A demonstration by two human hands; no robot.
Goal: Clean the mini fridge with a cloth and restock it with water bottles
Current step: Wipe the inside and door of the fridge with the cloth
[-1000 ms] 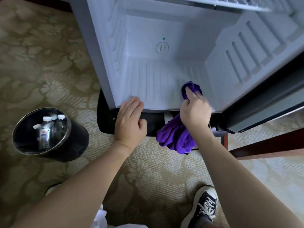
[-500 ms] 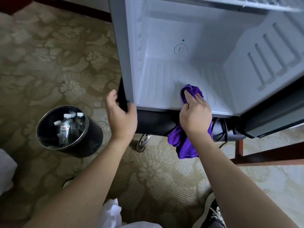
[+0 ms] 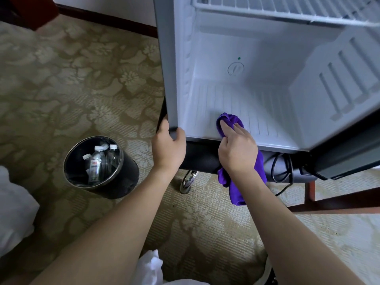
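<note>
- Right hand (image 3: pixel 236 150): clamped on soft purple cloth (image 3: pixel 230 120), pressed to ribbed white plastic floor near front edge of mini fridge (image 3: pixel 246 99).
- Left hand (image 3: pixel 167 147): curled round fridge's front-left bottom corner.
- Clear plastic water bottles (image 3: pixel 100 159): upright in round black bin (image 3: pixel 125 177).

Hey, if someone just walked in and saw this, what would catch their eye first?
Probably the purple cloth, vivid against the white floor of the open mini fridge, pressed there near the front edge by the right hand. The left hand grips the fridge's lower left corner. On the patterned carpet to the left stands a black bin holding water bottles.
</note>
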